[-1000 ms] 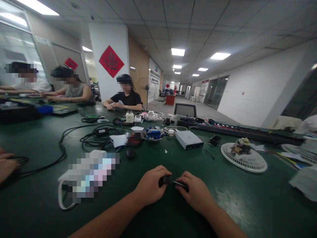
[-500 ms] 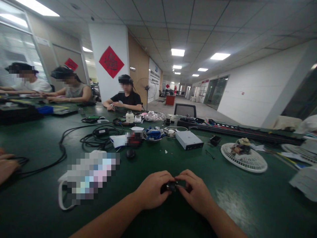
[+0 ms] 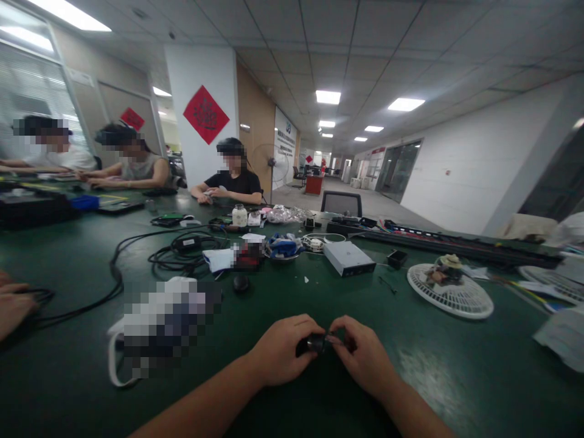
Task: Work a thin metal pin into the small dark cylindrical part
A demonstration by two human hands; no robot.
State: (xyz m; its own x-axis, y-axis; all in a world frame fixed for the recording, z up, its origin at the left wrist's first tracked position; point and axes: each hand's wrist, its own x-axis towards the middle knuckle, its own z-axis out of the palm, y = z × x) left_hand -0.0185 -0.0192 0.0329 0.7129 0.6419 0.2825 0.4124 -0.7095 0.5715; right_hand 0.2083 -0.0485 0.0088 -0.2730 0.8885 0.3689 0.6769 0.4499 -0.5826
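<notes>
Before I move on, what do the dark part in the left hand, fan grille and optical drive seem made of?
Dark part in the left hand: metal or glossy plastic; its pale highlight leaves it open. White fan grille: probably moulded plastic, matt-looking, with even ribs. Optical drive: likely sheet metal, smooth grey top, crisp edges.

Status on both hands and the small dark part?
Left hand holds small dark part. Right hand at its exposed end, grip unclear. Black mouse and grey box lie beyond, apart from both.
</notes>
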